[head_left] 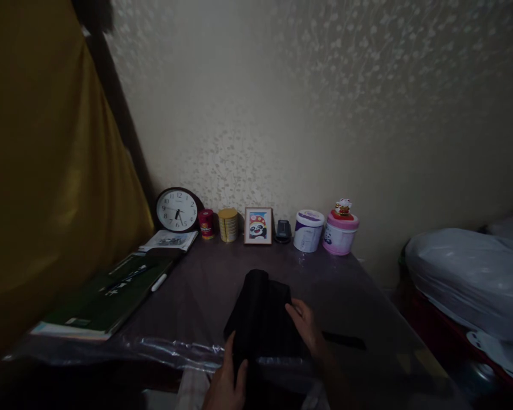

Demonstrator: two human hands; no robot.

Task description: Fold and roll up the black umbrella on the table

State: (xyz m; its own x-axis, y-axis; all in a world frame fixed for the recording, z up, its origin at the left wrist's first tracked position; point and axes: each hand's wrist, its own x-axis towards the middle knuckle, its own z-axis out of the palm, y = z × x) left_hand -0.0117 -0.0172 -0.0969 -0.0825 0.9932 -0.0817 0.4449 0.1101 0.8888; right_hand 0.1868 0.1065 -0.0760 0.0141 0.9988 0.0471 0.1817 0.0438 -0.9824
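A black fabric bundle [265, 319], partly rolled along its left side, lies at the near edge of the table. What kind of article it is, I cannot make out in the dim light. My left hand [226, 380] grips its near left corner, thumb and forefinger on either side of the cloth. At its right edge, my right hand [304, 323] pinches the fabric, with the thumb nearer me partly hidden. A flat black strap [344, 340] sticks out to the right, beyond my right wrist.
Along the wall stand a clock [177, 210], a red tin [206, 224], a yellow tin [228, 225], a framed panda picture [258, 226], a small dark device [283, 231] and two tubs [308, 232]. Left lie a green book [98, 293] and white marker [158, 282]. Plastic covers the table [188, 307].
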